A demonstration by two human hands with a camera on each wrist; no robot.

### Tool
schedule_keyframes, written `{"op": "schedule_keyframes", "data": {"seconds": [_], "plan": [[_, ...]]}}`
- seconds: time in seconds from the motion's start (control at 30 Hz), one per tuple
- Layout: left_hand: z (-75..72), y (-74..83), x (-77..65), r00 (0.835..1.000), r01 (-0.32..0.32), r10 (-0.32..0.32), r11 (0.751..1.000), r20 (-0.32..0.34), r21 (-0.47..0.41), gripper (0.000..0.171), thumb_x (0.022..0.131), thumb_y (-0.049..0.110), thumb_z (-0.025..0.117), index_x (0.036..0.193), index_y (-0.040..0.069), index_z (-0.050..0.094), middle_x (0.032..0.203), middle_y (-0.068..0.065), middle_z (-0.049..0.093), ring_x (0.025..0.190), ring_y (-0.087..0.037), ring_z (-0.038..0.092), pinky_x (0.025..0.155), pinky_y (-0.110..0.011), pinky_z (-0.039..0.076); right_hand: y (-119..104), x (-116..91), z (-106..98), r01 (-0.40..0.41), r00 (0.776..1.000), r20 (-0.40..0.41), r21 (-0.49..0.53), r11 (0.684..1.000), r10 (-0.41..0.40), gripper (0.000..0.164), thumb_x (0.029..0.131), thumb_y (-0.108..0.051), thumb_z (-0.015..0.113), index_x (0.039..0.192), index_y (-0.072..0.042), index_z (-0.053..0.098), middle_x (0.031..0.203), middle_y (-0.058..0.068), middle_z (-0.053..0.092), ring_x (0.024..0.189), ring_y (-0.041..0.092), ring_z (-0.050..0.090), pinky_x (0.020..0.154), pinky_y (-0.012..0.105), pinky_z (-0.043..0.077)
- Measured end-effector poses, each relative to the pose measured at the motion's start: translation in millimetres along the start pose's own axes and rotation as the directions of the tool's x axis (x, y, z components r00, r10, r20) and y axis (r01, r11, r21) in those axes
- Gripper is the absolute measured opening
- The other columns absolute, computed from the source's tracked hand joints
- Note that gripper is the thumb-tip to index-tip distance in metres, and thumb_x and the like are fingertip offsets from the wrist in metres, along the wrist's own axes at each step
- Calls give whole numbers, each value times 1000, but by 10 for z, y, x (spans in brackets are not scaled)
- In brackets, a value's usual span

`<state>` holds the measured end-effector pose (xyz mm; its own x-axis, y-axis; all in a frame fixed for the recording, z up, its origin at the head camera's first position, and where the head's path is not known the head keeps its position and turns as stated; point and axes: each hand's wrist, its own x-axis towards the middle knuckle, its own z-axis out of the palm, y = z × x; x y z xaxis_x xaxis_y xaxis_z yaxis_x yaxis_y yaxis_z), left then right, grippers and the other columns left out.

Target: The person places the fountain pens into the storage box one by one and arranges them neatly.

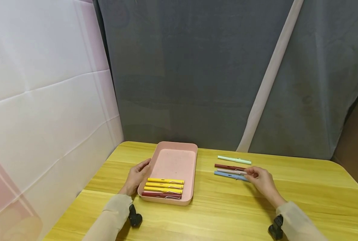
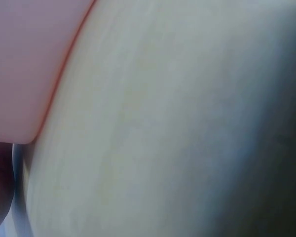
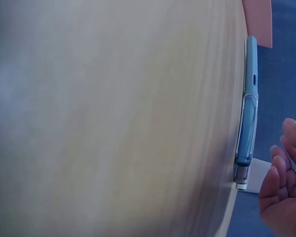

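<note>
- Yellow wood-grain tabletop spreads beneath both hands, with a dark grey curtain beyond them.
- Apart from each other, the two hands work on separate sides. At the right hand, thumb and fingertips gather over the near-side ends of the pens; I cannot tell whether they pinch one. The left hand touches the rim of the pink tray; how firmly it grips is not clear.
- Right at the right fingertips lies the pale grey pen. It looks light, stiff and smooth, so it could roll or slip; a pinch across the barrel near its middle should balance it better than one at the end.
- Just beside it, nearer the person, sits the blue pen. Its wire clip, plain in the right wrist view, probably limits rolling but could snag a fingertip.
- Slightly beyond the right fingertips are the dark red pen and, farther out, the mint-green pen.
- To the left hand's right, inside the tray's near end, rest three yellow pens and a second red pen. The tray seems light and rigid, best steadied by its rim.
</note>
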<state>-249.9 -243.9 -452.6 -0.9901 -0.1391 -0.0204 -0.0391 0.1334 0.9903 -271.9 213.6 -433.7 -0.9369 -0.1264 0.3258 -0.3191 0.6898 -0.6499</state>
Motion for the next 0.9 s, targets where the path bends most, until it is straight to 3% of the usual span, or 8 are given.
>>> {"op": "schedule_keyframes", "data": {"seconds": [0.43,0.9], "plan": [[11,-26,23,1000,-11,10,1000,-9,-16,44,100,14,46,142,3,41,146,-17,40,130,-28,40,84,-9,43,15,-14,-28,-14,998,68,-54,998,18,12,80,-4,72,91,0,70,86,9,66,75,18,56,64,28,46],[0,-48,24,1000,-8,8,1000,-8,11,46,99,18,48,142,4,41,146,-17,40,132,-29,40,98,-23,43,36,24,-3,16,992,124,-119,993,-2,9,78,-3,73,87,-2,70,81,5,64,69,13,51,61,28,42]]}}
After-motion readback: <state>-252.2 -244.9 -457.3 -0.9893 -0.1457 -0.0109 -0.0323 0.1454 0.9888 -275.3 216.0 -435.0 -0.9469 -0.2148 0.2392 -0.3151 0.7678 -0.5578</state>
